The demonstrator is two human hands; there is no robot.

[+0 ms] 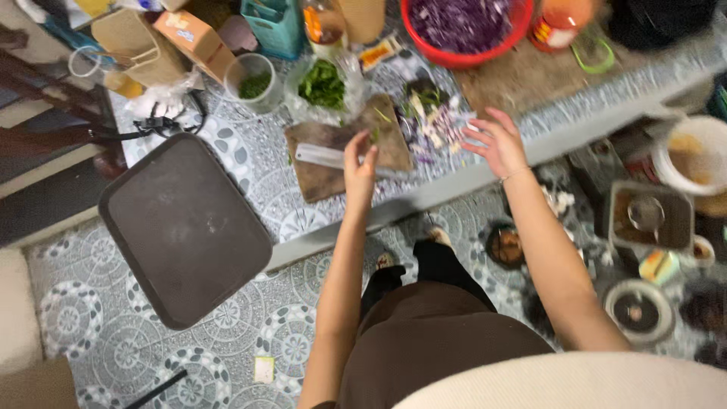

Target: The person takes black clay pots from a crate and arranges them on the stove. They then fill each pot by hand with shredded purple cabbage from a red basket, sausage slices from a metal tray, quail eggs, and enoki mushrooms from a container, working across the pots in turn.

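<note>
Both our hands worked over the wooden cutting board (333, 151) in the head view. Our left hand (359, 168) was pinched on a few green herb sprigs (375, 135) above the cleaver (326, 156), which lay flat across the board. Our right hand (496, 140) hovered open, fingers spread, holding nothing, just beside the chopped purple onion scraps (439, 129).

We judged the sprigs light, limp and easily bruised, best taken by the stems with fingertips.

Behind the board lay a clear bag of greens (324, 85) and a cup of chopped herbs (254, 82). A tan carton (197, 36) lay tilted at the far left, a teal box (274, 26) stood near it, and a red bowl of shredded purple cabbage (463, 26) sat further right.
</note>
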